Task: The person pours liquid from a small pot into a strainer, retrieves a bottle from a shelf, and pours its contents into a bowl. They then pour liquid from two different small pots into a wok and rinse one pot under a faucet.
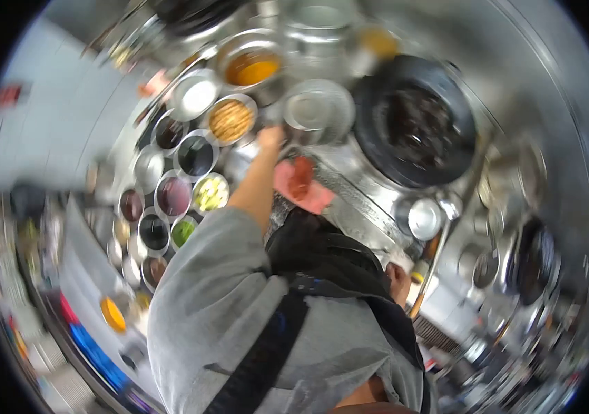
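My left hand (270,134) reaches forward, smeared by motion, between a bowl of tan, nut-like pieces (231,121) and a pale metal pot (308,110). Its fingers are too blurred to make out. Just below it lies a pink cloth (315,198) with a reddish patch on the metal counter. My right hand (398,283) is low at my right side, close to a whitish bundle (396,258), its fingers partly hidden. A large black wok (415,121) with dark, shiny contents sits ahead to the right.
Several round containers cluster on the left, among them white contents (198,96), yellowish pieces (211,194) and green contents (183,232). A pot of orange liquid (253,69) stands at the back. On the right are a metal bowl (424,219), a long-handled tool (427,279) and another dark wok (534,262).
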Action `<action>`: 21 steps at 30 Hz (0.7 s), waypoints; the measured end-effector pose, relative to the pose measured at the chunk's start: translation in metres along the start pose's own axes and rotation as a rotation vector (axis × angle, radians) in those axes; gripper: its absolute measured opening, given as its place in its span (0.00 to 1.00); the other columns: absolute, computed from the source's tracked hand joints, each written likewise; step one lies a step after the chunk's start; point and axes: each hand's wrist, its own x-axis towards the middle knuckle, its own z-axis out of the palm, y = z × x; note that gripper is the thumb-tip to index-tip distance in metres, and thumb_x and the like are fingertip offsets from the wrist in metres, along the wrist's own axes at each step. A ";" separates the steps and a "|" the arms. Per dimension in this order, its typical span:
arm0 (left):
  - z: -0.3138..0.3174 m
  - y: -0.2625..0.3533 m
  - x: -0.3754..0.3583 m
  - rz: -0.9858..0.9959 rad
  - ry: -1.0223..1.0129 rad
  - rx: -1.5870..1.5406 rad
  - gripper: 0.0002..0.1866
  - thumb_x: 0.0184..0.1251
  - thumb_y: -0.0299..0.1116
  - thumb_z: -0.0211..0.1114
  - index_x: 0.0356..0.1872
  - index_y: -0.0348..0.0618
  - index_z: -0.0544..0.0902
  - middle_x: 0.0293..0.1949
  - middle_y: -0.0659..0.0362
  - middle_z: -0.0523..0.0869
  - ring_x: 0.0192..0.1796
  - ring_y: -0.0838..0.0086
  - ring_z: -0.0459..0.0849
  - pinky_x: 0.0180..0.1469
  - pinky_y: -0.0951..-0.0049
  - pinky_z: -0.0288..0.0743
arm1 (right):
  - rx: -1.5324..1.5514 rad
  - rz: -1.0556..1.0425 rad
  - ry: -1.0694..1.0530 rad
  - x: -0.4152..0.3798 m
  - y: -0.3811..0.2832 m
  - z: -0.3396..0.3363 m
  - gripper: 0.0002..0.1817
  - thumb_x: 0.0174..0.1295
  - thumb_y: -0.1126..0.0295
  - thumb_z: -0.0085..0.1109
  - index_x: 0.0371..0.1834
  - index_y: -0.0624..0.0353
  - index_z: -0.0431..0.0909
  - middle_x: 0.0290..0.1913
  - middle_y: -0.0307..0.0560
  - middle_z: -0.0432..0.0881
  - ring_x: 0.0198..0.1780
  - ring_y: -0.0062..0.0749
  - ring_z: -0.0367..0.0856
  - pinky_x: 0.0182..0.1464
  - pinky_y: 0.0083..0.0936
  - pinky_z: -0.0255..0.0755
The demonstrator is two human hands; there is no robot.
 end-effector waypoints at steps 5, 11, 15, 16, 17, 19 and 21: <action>-0.067 0.097 -0.133 0.173 0.416 -0.205 0.17 0.63 0.34 0.56 0.49 0.39 0.81 0.48 0.45 0.84 0.53 0.54 0.81 0.58 0.62 0.72 | -0.154 -0.172 -0.316 0.006 -0.059 0.036 0.17 0.63 0.63 0.55 0.49 0.64 0.80 0.32 0.46 0.82 0.37 0.26 0.79 0.42 0.23 0.71; -0.126 0.118 -0.243 0.354 -0.055 -0.265 0.14 0.60 0.33 0.57 0.44 0.41 0.83 0.40 0.48 0.85 0.45 0.54 0.84 0.49 0.62 0.76 | -0.394 -0.182 -0.428 0.077 -0.095 0.076 0.16 0.64 0.64 0.58 0.50 0.61 0.79 0.29 0.44 0.82 0.23 0.25 0.79 0.24 0.21 0.70; -0.146 0.091 -0.283 0.423 -0.662 -0.097 0.14 0.60 0.39 0.60 0.42 0.42 0.84 0.39 0.47 0.86 0.44 0.54 0.84 0.48 0.61 0.76 | -0.332 -0.311 -0.446 0.100 -0.150 0.109 0.17 0.66 0.63 0.56 0.50 0.64 0.79 0.27 0.44 0.81 0.20 0.22 0.78 0.18 0.19 0.66; -0.157 0.092 -0.292 0.426 -0.804 -0.047 0.16 0.61 0.41 0.61 0.43 0.43 0.85 0.40 0.47 0.86 0.45 0.55 0.84 0.48 0.62 0.75 | -0.351 -0.346 -0.467 0.104 -0.162 0.117 0.17 0.67 0.63 0.56 0.51 0.64 0.78 0.27 0.42 0.81 0.20 0.20 0.76 0.18 0.17 0.64; -0.151 0.084 -0.293 0.377 -0.861 -0.028 0.18 0.62 0.45 0.62 0.44 0.42 0.85 0.42 0.48 0.86 0.47 0.56 0.84 0.50 0.63 0.74 | -0.358 -0.355 -0.473 0.104 -0.170 0.126 0.17 0.67 0.63 0.56 0.51 0.64 0.78 0.27 0.42 0.81 0.20 0.20 0.76 0.18 0.17 0.64; -0.163 0.076 -0.291 0.344 -0.852 -0.086 0.18 0.62 0.45 0.61 0.44 0.42 0.85 0.42 0.49 0.86 0.48 0.57 0.84 0.51 0.63 0.74 | -0.363 -0.357 -0.510 0.099 -0.183 0.139 0.17 0.66 0.63 0.57 0.51 0.64 0.78 0.27 0.43 0.81 0.20 0.20 0.77 0.18 0.17 0.64; -0.175 0.072 -0.291 0.316 -0.864 -0.135 0.19 0.63 0.45 0.61 0.44 0.42 0.85 0.43 0.50 0.87 0.48 0.58 0.84 0.52 0.64 0.74 | -0.394 -0.350 -0.538 0.093 -0.179 0.149 0.17 0.66 0.64 0.57 0.51 0.64 0.79 0.27 0.43 0.81 0.20 0.20 0.77 0.17 0.17 0.64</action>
